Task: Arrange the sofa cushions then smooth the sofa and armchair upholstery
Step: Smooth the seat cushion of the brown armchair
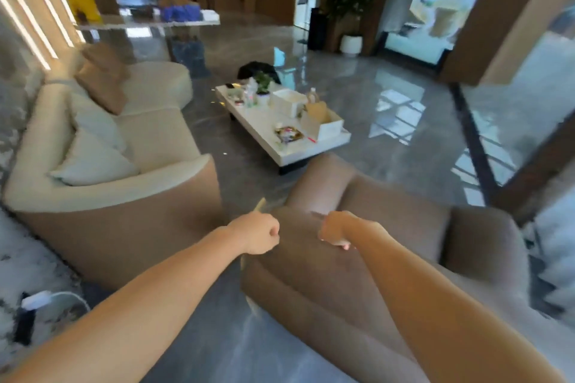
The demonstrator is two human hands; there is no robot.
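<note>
A brown armchair [389, 211] stands right in front of me. My left hand [258, 233] is a closed fist at the left edge of its near armrest. My right hand [334, 230] rests on top of the same armrest with fingers curled under, and a small crease shows in the fabric just beyond it. I see nothing held in either hand. To the left stands a cream sofa [155, 134] with tan outer sides. Two white cushions [93, 165] lean at its near end, and two brown cushions [102, 87] lean further back.
A low white coffee table [267, 130] with boxes, a bottle and a small plant stands beyond the armchair. A white power strip and cable [40, 300] lie at the lower left on a pale rug. Glossy grey floor separates sofa and armchair.
</note>
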